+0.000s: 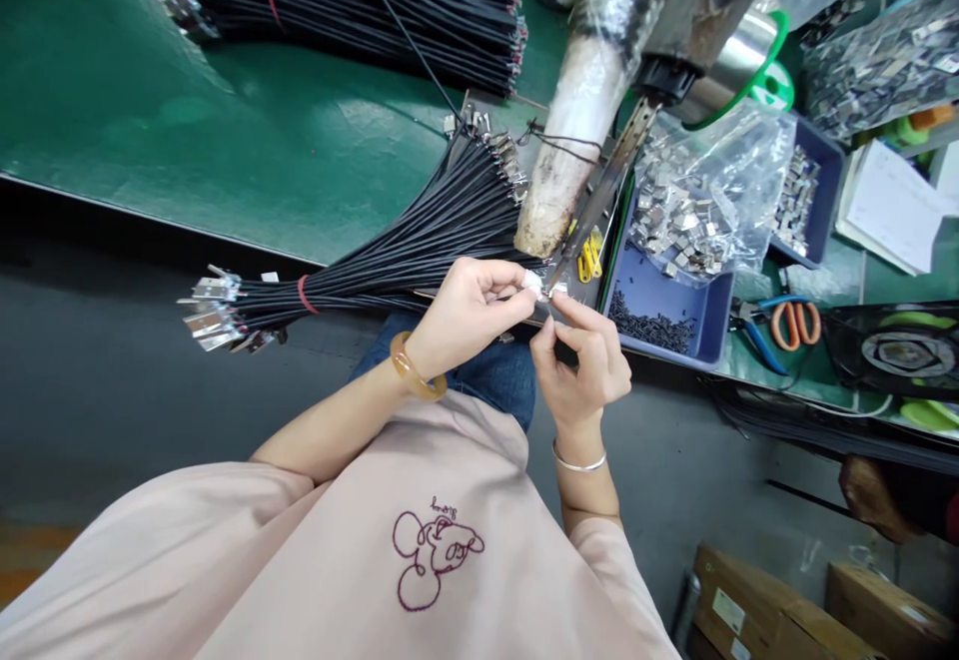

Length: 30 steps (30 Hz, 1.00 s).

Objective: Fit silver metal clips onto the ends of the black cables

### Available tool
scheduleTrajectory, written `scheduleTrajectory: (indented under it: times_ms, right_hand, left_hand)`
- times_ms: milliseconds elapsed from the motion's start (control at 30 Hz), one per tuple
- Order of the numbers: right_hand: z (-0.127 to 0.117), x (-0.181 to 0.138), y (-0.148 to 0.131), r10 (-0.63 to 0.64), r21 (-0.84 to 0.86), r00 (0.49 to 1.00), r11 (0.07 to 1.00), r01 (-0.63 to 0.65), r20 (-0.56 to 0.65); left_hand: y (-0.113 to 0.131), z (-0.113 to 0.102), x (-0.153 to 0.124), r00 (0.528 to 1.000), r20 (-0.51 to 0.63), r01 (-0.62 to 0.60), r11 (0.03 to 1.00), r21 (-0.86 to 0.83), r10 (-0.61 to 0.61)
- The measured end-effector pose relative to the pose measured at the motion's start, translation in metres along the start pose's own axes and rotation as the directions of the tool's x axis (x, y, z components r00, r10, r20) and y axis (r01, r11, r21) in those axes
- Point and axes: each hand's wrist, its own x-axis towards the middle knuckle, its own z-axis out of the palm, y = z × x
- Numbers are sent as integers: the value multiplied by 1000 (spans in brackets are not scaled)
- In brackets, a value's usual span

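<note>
My left hand [469, 311] is closed in a pinch on a small silver metal connector [531, 283] at the end of a black cable. My right hand [582, 355] pinches the same spot from the right, fingertips touching the connector. Both hands meet at the table's front edge, just under the tip of a machine nozzle wrapped in plastic film [576, 131]. A fanned bundle of black cables [390, 261], tied by a red band, lies left of my hands with metal ends sticking out over the edge.
A second cable bundle [360, 11] lies at the back of the green table [150, 101]. A blue tray [674, 316] with small black parts and a bag of metal clips [696, 201] sits to the right. Orange-handled scissors [794, 326] lie further right. Cardboard boxes [756, 610] stand on the floor.
</note>
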Motion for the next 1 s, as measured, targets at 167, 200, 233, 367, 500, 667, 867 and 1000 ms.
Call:
scheduleTrajectory:
  times_ms: [167,200,233,367,500,667,867,1000]
  right_hand:
    - [-2,-3,0,-9,7,1000,1000,9,11]
    - [-3,-3,0,-11,14,1000,1000,11,14]
    - [-4,-4,0,-11,23,1000,1000,11,13]
    - [-9,-2,1,87,80,996,993,-85,-18]
    - [-14,4,0,376,264,914,875,-405,153]
    - [-14,12,-1,414,302,875,825,-477,251]
    - [-11,17,1,321,244,923,897,-367,210]
    - [-11,16,2,371,251,896,868,-428,246]
  left_hand:
    - [-1,-1,-1,999,35,9,1000,-12,-9]
    - [-1,-1,-2,999,44,6,1000,-14,-6]
    - [0,-1,-2,998,55,2,1000,-10,-1]
    - [1,-2,-5,996,82,-48,997,63,43]
    - [-1,-4,-7,994,77,-89,990,113,80]
    - [-4,-1,-4,999,10,-53,996,73,53]
    - [-3,-1,2,996,-52,-68,993,93,73]
    - [0,-1,2,996,-45,-66,992,111,71]
